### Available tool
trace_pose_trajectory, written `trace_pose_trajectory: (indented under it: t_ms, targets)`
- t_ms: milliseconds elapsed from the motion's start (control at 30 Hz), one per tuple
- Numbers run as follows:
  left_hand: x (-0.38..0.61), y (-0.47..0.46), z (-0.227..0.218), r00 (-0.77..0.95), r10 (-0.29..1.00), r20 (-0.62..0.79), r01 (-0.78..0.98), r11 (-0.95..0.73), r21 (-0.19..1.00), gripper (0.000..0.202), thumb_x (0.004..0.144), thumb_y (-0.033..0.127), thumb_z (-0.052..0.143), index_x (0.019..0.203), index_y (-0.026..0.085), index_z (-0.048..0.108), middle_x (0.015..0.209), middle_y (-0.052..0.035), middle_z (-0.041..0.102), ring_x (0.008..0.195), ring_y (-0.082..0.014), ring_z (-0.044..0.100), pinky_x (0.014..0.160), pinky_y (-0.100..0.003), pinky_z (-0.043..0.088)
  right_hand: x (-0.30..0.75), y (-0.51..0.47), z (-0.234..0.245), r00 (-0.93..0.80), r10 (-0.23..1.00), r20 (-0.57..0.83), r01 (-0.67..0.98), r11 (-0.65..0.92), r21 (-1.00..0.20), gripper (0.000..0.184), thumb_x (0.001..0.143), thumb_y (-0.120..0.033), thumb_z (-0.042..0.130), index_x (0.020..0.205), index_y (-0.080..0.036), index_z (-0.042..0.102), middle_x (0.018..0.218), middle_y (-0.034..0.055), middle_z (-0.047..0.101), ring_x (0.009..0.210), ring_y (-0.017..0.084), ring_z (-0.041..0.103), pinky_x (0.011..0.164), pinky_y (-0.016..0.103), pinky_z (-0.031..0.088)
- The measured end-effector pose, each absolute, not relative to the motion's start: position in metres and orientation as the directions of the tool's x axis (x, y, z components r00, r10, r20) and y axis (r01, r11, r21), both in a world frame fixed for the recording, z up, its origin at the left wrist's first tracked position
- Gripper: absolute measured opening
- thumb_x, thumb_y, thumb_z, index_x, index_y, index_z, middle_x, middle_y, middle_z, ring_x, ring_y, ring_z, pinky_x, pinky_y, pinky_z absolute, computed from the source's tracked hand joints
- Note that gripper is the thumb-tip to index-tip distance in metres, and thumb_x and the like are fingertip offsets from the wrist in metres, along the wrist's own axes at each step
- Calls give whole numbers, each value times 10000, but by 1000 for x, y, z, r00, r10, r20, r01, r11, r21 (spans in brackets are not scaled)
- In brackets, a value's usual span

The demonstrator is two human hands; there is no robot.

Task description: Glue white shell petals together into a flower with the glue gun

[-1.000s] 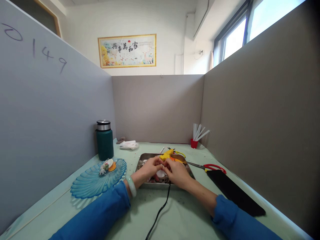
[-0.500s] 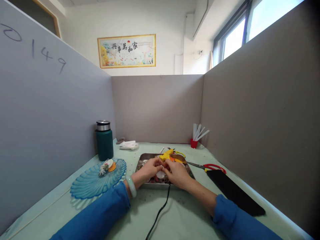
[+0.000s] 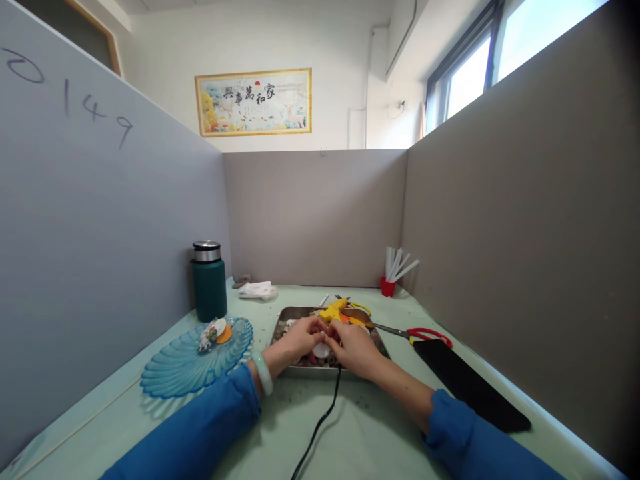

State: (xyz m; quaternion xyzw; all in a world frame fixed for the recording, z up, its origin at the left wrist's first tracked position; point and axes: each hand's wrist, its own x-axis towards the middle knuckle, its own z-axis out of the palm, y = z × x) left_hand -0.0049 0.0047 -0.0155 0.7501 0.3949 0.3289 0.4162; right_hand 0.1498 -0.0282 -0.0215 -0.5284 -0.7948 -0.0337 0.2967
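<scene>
Over the metal tray (image 3: 306, 372), my left hand (image 3: 302, 335) and my right hand (image 3: 354, 345) meet at the fingertips. Both are closed in a pinch on something small that the fingers hide, so I cannot make out what it is. Beneath them the tray holds shells and other small pieces, among them a round white shell (image 3: 321, 350). A yellow glue gun (image 3: 333, 310) lies at the tray's far side, just beyond my fingers. Its black cord (image 3: 320, 421) seems to run toward me under my hands and over the near rim.
On the left are a blue scalloped glass plate (image 3: 175, 370) bearing a small cluster of shells and a green bottle (image 3: 209, 287). Red-handled scissors (image 3: 430, 333) and a black flat object (image 3: 470, 383) lie right. Behind stand a red cup (image 3: 388, 287) of white sticks and a white packet (image 3: 257, 290).
</scene>
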Motion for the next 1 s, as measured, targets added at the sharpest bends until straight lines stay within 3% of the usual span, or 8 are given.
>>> trace_pose_trajectory:
  t_ms: [433, 1000]
  targets:
    - [-4, 4, -14, 465, 867, 178, 340, -360, 868, 124, 720, 228, 521, 815, 149, 521, 651, 4, 538, 424, -90, 504, 325, -179, 395, 149, -28, -21, -267, 826, 497, 864, 434, -256, 171, 823, -340, 446, 818, -200, 545, 727, 29, 609, 696, 152, 545, 582, 229, 286]
    - [-2, 10, -16, 419, 873, 248, 120, -324, 938, 216, 696, 278, 569, 846, 145, 489, 647, 1, 557, 519, -124, 550, 389, -216, 448, 147, -34, -12, -196, 814, 547, 840, 427, -335, 216, 848, -359, 415, 863, -182, 537, 775, 26, 618, 729, 141, 558, 593, 214, 298]
